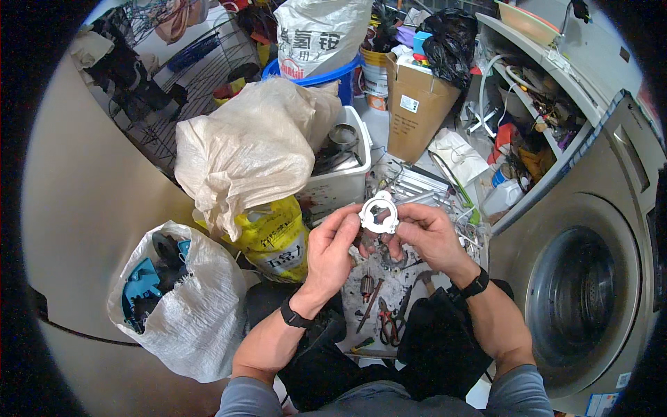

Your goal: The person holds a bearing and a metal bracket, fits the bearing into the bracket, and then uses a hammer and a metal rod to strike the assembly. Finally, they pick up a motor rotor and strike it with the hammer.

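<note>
Between my two hands I hold up a white ring-shaped part point(369, 224) with small lugs around its rim and a round opening in the middle. My left hand point(335, 244) pinches its left side, thumb on top. The fingers of my right hand point(429, 233) close on its right side. Under the hands is a low, dirty work surface point(354, 313). On it lie a drill chuck point(367, 286), a thin rod-like tool point(369, 307), red-handled pliers point(386, 325) and a hammer point(426, 281). Small metal bits behind my fingers are partly hidden.
To the left stand a white woven sack point(201, 320) with blue and black parts, a yellow bag point(278, 240) and a beige sack point(243, 149). A white bin point(340, 187) and cardboard box point(420, 111) are ahead. A washing machine point(583, 278) closes off the right.
</note>
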The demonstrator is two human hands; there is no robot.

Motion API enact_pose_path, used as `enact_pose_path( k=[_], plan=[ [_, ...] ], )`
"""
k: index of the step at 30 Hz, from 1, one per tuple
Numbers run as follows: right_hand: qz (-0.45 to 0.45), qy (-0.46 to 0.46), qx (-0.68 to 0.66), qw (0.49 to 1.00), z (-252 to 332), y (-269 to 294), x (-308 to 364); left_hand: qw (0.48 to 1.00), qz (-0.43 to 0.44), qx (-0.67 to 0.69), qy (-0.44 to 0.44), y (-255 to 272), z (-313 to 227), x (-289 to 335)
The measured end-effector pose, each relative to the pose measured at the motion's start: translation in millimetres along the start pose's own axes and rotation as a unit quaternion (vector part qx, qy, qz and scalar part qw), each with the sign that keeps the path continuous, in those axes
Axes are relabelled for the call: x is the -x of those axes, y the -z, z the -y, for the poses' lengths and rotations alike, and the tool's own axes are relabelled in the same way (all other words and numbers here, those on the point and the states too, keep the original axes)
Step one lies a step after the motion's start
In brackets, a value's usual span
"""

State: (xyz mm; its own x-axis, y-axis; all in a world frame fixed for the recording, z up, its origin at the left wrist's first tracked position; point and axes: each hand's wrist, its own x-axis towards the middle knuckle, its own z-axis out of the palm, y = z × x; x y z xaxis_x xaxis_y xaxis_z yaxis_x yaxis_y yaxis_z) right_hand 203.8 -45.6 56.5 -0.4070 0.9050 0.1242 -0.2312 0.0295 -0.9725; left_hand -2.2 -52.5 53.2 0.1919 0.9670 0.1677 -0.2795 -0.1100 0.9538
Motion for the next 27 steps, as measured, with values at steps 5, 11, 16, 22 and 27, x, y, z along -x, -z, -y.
enact_pose_path(
  k=[5, 11, 16, 22, 27],
  plan=[
    [0.015, 0.017, -0.008, 1.000, -2, 6, 1, 1.000, 0.002, -0.015, 0.001, -3, -1, 1],
    [0.019, 0.017, -0.005, 1.000, 1, 3, 0, 0.999, 0.001, -0.037, -0.008, 0, -1, 2],
    [-0.007, 0.021, 0.016, 1.000, 0, 2, 1, 0.996, -0.016, -0.083, 0.010, -4, -4, 0],
    [-0.120, 0.158, 0.304, 0.932, -8, -7, 1, 0.996, -0.027, -0.074, -0.044, -6, 6, -4],
    [-0.127, 0.302, 0.572, 0.751, -3, -17, 4, 0.998, -0.018, -0.058, 0.035, -9, 9, -1]
  ],
)
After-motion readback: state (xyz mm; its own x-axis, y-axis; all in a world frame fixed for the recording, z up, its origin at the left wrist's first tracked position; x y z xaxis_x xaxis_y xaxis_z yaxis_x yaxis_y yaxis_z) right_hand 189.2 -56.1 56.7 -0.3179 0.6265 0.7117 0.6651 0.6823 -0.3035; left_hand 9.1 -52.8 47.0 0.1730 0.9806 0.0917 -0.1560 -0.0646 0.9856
